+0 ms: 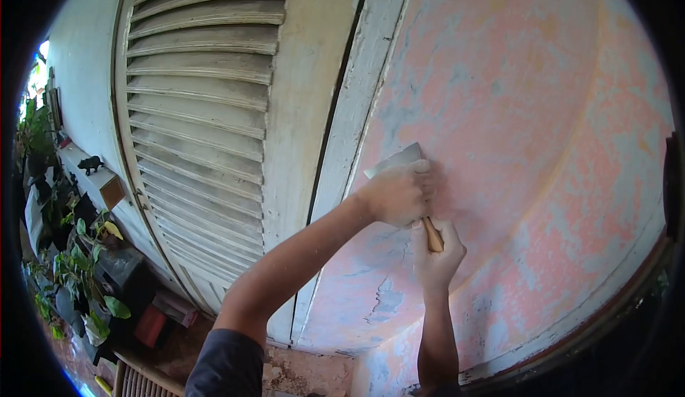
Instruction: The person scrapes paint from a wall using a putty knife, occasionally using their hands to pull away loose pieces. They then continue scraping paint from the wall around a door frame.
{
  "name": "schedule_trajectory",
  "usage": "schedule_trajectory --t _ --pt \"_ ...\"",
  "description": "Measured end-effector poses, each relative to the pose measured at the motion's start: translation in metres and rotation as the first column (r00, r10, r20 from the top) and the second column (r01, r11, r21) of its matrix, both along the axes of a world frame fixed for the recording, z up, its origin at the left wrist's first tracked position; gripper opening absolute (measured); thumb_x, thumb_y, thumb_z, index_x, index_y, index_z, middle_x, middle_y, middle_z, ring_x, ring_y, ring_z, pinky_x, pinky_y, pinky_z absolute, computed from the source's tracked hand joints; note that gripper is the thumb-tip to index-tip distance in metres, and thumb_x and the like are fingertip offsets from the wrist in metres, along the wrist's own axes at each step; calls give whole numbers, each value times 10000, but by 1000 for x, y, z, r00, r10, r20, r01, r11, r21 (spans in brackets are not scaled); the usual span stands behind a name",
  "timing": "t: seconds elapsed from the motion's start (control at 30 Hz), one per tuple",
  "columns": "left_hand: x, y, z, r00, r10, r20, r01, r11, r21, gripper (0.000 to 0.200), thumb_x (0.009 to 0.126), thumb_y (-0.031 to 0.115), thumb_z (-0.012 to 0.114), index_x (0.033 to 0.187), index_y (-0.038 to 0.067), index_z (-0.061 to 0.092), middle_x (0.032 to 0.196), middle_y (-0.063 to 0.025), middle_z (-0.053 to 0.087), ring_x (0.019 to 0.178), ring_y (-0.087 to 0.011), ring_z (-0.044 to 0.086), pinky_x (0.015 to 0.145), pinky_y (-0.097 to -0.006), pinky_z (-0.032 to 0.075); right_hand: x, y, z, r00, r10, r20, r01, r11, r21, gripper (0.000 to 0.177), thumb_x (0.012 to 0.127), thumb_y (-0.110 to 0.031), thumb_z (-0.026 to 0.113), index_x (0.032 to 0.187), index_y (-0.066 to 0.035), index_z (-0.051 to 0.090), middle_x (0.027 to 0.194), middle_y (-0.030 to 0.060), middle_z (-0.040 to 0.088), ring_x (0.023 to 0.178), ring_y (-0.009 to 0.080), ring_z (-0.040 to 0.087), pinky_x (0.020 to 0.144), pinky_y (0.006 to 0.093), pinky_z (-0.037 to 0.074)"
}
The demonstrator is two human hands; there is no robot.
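A scraper with a wide grey metal blade point(399, 159) and a wooden handle point(432, 236) lies against a worn pink wall point(499, 126). My left hand point(402, 193) is closed round its upper part, just below the blade. Lower down, my right hand point(439, 253) is wrapped round the end of the wooden handle. The blade points to the upper left, close to the white door frame. Grey and bluish patches show through the pink paint around both hands.
A louvred shutter door point(200, 112) and a white frame point(357, 90) stand left of the pink wall. Potted plants point(82, 268), a small dark figurine point(90, 164) on a ledge and a slatted wooden seat point(139, 381) are at the far left.
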State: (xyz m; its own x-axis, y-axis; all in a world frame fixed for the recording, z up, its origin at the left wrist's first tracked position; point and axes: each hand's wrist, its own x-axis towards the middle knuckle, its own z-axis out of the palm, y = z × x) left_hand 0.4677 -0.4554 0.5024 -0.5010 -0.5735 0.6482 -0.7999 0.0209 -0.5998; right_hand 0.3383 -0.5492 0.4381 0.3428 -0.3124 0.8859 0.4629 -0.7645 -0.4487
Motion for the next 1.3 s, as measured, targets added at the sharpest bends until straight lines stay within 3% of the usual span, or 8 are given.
schedule_trajectory --t 0.1,0.27,0.43,0.5,0.7,0.83,1.03,1.3 --pt "4 16 28 1000 -10 8 11 986 -164 181 560 264 627 581 97 560 670 -33 570 773 -252 585 735 -365 417 11 8 29 996 -6 -90 7 1000 14 201 801 -155 741 806 6 620 647 91 616 581 105 563 551 277 468" --pt "-7 19 39 942 -104 -319 23 968 -248 177 557 268 627 601 98 604 705 -40 602 853 -241 590 866 -389 408 -13 29 85 998 -32 -56 22 986 -167 160 814 -120 719 869 17 657 706 79 645 637 112 572 597 289 480" --pt "-13 6 -6 965 -28 -260 -16 986 -165 238 560 329 667 633 104 687 735 -29 633 838 -225 572 865 -336 404 -20 8 16 977 -165 -134 144 978 -153 151 811 -104 719 879 17 661 748 75 651 662 105 571 615 287 484" --pt "-9 10 -8 972 62 -227 -62 998 9 228 568 330 661 631 113 687 733 -33 628 828 -210 568 867 -321 401 -10 15 2 991 -131 -41 127 988 -89 156 837 -107 703 885 30 650 764 59 639 670 106 564 616 279 479" --pt "0 25 13 991 90 -94 -91 996 -3 196 563 308 658 606 118 679 712 -34 633 817 -194 578 875 -305 394 2 40 11 1000 14 -12 -13 994 107 170 882 -101 666 929 58 628 772 36 614 664 77 527 589 231 444" --pt "-6 32 14 992 83 -97 -69 988 140 173 566 273 645 612 108 675 703 -43 646 776 -205 591 872 -309 399 6 45 1 996 -78 52 77 997 16 165 882 -104 672 923 50 627 768 30 603 658 62 511 573 216 428" --pt "2 27 12 996 0 -87 11 993 119 180 546 272 652 600 102 675 697 -53 650 757 -218 596 852 -309 408 4 42 -8 999 -35 -26 40 978 207 184 889 -134 667 884 45 620 745 17 580 653 59 501 557 225 416" --pt "-2 7 7 974 -91 -205 72 992 -101 174 569 283 624 573 110 649 683 -53 632 793 -223 583 866 -339 394 -11 18 26 990 -110 -94 109 994 -11 170 854 -127 690 788 9 611 692 13 559 630 74 481 541 254 386"
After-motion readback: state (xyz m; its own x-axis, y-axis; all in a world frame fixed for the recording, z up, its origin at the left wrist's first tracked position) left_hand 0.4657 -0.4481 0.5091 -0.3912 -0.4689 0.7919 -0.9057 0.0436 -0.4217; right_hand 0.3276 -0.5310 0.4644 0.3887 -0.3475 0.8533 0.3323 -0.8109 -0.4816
